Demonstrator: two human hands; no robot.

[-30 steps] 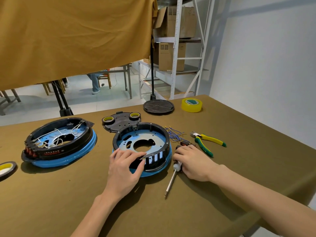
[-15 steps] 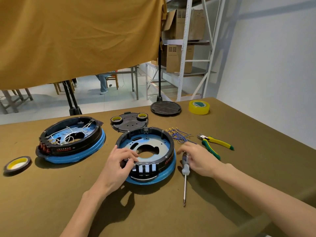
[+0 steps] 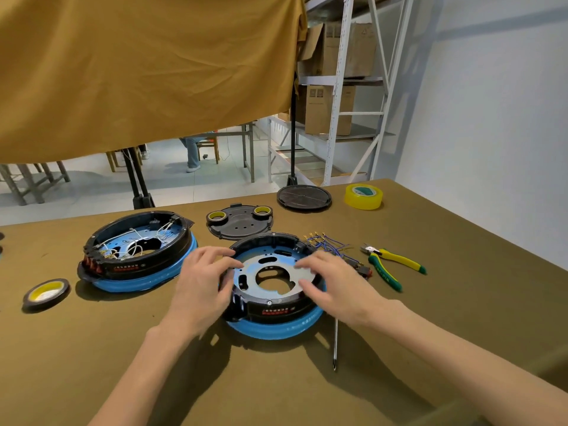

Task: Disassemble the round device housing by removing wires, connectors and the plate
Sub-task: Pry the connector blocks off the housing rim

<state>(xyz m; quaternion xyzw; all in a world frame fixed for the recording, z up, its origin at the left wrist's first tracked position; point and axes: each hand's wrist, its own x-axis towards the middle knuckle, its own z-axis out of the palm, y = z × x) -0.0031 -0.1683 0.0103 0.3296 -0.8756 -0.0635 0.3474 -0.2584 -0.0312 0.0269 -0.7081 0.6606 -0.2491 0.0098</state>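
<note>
The round housing [image 3: 276, 310], a black ring on a blue base, sits in front of me with its red label facing me. A silver-blue metal plate [image 3: 252, 267] with a central hole lies inside it. My left hand [image 3: 204, 284] rests on the housing's left rim, fingers stretched over the plate's edge. On the right rim rests my right hand [image 3: 336, 285], its fingertips touching the plate. Removed blue wires [image 3: 325, 242] with gold terminals lie just right of the housing. A screwdriver [image 3: 335, 342] lies on the table under my right wrist.
A second housing [image 3: 138, 256], still holding white wires, stands to the left. A black cover [image 3: 239, 222] carrying two tape rolls, a black disc [image 3: 304, 196] and yellow tape [image 3: 364, 196] lie behind. Green-yellow pliers [image 3: 390, 265] are on the right, another tape roll [image 3: 46, 293] far left.
My right hand has let go of the screwdriver and moved onto the housing's right side. The housing has turned so its red label faces me. My left hand shifted to the left rim.
</note>
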